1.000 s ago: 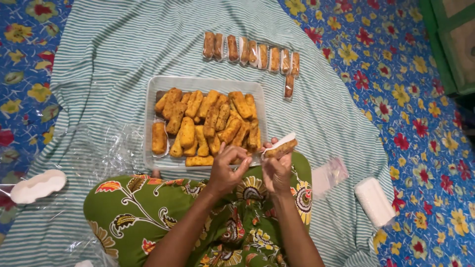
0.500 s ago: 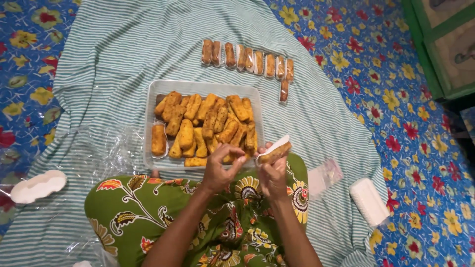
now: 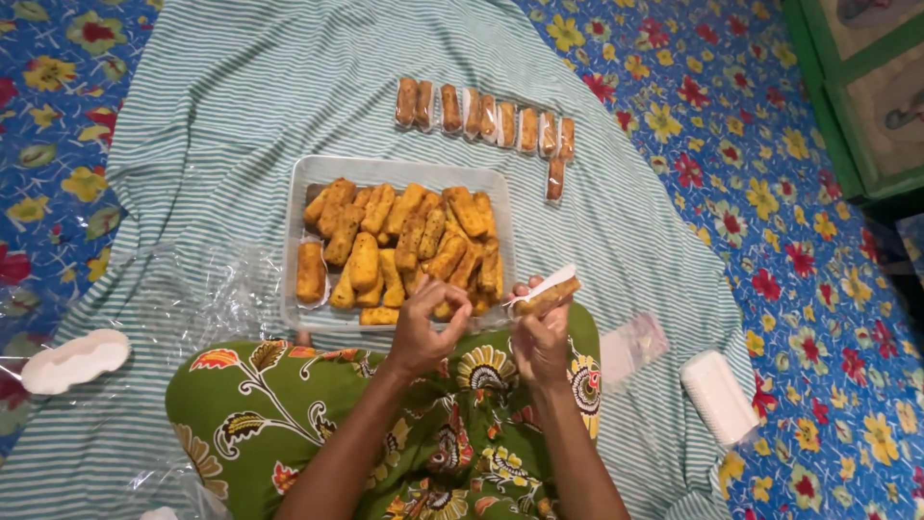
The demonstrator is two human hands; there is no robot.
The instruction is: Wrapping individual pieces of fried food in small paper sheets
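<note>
Just off the near right corner of the clear plastic tray [image 3: 300,173], the right hand [image 3: 541,339] pinches a fried roll [image 3: 551,294] in its clear wrapper. Roll's long axis tilts up to the right, away from the tray. Left hand [image 3: 423,332] sits beside it at the tray's near edge, fingers curled, thumb and forefinger tips meeting; contents cannot be told. Wrapped rolls [image 3: 486,117] lie in a row beyond the tray.

— What's the tray [image 3: 300,173] in the middle made of?
— Clear glossy plastic; the fried sticks [image 3: 404,246] look rough and crumbed.
— And underneath?
— Matt striped cloth [image 3: 241,96]; shiny crinkled plastic wrap [image 3: 207,299] at lower left.
</note>
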